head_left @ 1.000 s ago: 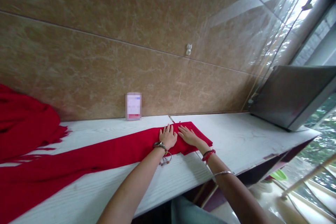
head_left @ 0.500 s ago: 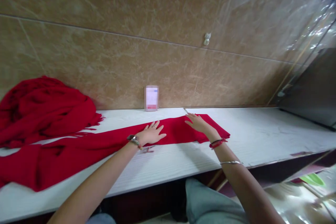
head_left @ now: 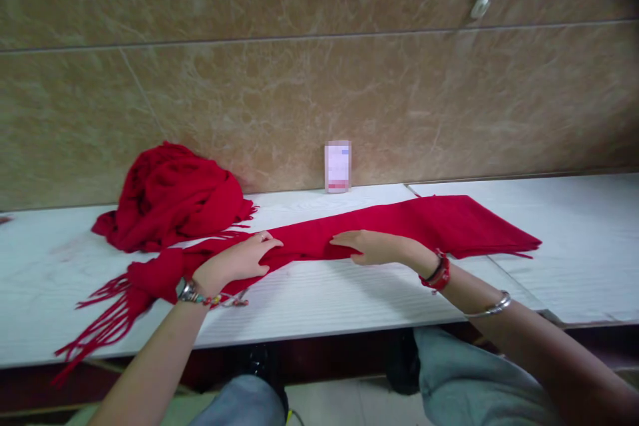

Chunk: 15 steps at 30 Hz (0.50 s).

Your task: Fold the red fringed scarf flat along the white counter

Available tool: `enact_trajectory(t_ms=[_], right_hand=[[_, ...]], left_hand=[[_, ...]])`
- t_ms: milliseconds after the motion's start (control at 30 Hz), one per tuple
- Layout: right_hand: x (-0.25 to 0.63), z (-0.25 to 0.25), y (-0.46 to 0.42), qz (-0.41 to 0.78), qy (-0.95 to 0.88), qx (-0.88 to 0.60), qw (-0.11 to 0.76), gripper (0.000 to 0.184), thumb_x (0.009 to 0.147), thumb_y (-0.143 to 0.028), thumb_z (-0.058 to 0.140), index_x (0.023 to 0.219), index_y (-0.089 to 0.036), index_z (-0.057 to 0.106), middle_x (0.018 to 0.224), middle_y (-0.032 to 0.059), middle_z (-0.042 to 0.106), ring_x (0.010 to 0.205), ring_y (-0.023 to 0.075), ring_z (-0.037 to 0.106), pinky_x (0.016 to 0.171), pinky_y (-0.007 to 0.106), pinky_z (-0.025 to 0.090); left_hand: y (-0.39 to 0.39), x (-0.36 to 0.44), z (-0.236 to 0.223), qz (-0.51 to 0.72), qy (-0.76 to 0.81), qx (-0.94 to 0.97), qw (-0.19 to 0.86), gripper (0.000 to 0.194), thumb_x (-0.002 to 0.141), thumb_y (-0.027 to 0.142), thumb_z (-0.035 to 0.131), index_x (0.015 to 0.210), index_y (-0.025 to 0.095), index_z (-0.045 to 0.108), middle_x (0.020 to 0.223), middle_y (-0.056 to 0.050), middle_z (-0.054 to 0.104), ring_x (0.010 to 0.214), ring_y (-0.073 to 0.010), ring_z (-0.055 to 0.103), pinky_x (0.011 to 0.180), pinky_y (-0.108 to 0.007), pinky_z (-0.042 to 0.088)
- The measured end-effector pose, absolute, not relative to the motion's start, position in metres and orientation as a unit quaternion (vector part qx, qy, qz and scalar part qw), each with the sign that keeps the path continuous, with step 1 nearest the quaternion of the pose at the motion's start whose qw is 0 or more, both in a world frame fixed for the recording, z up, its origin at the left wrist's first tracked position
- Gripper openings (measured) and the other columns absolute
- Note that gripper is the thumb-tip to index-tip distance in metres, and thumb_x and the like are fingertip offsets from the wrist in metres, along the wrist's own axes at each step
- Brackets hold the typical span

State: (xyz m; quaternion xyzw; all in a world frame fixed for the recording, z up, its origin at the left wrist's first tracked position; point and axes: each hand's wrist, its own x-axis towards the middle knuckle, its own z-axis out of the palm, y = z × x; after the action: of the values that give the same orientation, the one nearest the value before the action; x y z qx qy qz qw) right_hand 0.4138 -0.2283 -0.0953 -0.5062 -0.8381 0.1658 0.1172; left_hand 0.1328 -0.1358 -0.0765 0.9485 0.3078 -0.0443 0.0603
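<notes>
A long red fringed scarf (head_left: 384, 223) lies folded lengthwise on the white countertop, its fringe spread at the left. My left hand (head_left: 242, 259) has its fingers curled over the scarf's left stretch, with cloth between thumb and fingers. Further right, my right hand (head_left: 377, 247) is at the scarf's near edge, fingers on top and thumb low by the edge, cloth between them. The scarf's right end is flat and folded in layers. Part of the left stretch is hidden under my left hand and wrist.
A bunched red cloth with fringe (head_left: 174, 200) sits at the back left against the tiled wall (head_left: 279, 100). A small blurred phone-like thing (head_left: 338, 168) leans on the wall. The white countertop (head_left: 319, 306) ends in a front edge above my legs.
The view has turned left. My hands, flat on the scarf before, now curl around its cloth. The scarf's left part is drawn in and its fringe shows; my right hand is farther from the right end.
</notes>
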Motion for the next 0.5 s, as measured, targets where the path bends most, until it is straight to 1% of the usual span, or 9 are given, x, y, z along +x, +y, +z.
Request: enact_trajectory(t_ms=[100, 200, 267, 400, 433, 500], right_hand=[[0.418, -0.105, -0.228, 0.130, -0.849, -0.498, 0.119, 0.069, 0.062, 0.006, 0.037, 0.126, -0.018, 0.046, 0.130, 0.0040, 0.047, 0.119, 0.0160, 0.042, 0.102, 0.030, 0.029], [0.424, -0.111, -0.225, 0.097, -0.852, -0.497, 0.130, 0.068, 0.062, 0.006, 0.035, 0.124, -0.019, 0.048, 0.126, 0.0040, 0.052, 0.115, 0.0158, 0.046, 0.099, 0.031, 0.034], [0.427, -0.113, -0.221, 0.073, -0.849, -0.505, 0.139, 0.063, 0.064, 0.005, 0.035, 0.121, -0.018, 0.051, 0.122, 0.0056, 0.055, 0.111, 0.0167, 0.050, 0.096, 0.031, 0.038], [0.434, -0.112, -0.212, 0.051, -0.820, -0.542, 0.178, 0.044, 0.071, -0.001, 0.040, 0.110, -0.013, 0.058, 0.109, 0.0094, 0.062, 0.099, 0.0192, 0.057, 0.088, 0.031, 0.043], [0.435, -0.111, -0.211, 0.052, -0.814, -0.548, 0.188, 0.040, 0.073, -0.003, 0.041, 0.107, -0.013, 0.058, 0.105, 0.0094, 0.064, 0.095, 0.0192, 0.059, 0.085, 0.031, 0.045], [0.436, -0.107, -0.209, 0.059, -0.809, -0.550, 0.199, 0.031, 0.077, -0.008, 0.044, 0.103, -0.013, 0.059, 0.096, 0.0088, 0.066, 0.086, 0.0185, 0.061, 0.079, 0.029, 0.046]], left_hand=[[-0.128, 0.123, -0.078, -0.014, 0.299, 0.952, 0.065, 0.041, 0.078, 0.025, 0.049, 0.118, 0.018, 0.048, 0.120, -0.007, 0.051, 0.107, -0.0170, 0.048, 0.094, -0.027, 0.035], [-0.116, 0.117, -0.079, -0.007, 0.272, 0.960, 0.068, 0.030, 0.082, 0.031, 0.046, 0.108, 0.019, 0.054, 0.107, -0.005, 0.059, 0.095, -0.0172, 0.055, 0.086, -0.028, 0.040], [-0.112, 0.117, -0.079, -0.011, 0.264, 0.963, 0.053, 0.026, 0.084, 0.031, 0.043, 0.104, 0.019, 0.056, 0.103, -0.005, 0.061, 0.093, -0.0177, 0.056, 0.085, -0.028, 0.041], [-0.125, 0.129, -0.076, 0.017, 0.284, 0.958, -0.027, 0.028, 0.086, 0.021, 0.037, 0.109, 0.018, 0.054, 0.110, -0.008, 0.057, 0.101, -0.0181, 0.053, 0.089, -0.029, 0.038], [-0.132, 0.135, -0.075, 0.028, 0.286, 0.957, -0.044, 0.029, 0.086, 0.022, 0.037, 0.111, 0.018, 0.052, 0.111, -0.008, 0.055, 0.101, -0.0181, 0.052, 0.088, -0.029, 0.039], [-0.146, 0.149, -0.077, 0.039, 0.283, 0.956, -0.066, 0.031, 0.086, 0.028, 0.042, 0.114, 0.018, 0.049, 0.112, -0.008, 0.054, 0.100, -0.0188, 0.053, 0.084, -0.028, 0.041]])
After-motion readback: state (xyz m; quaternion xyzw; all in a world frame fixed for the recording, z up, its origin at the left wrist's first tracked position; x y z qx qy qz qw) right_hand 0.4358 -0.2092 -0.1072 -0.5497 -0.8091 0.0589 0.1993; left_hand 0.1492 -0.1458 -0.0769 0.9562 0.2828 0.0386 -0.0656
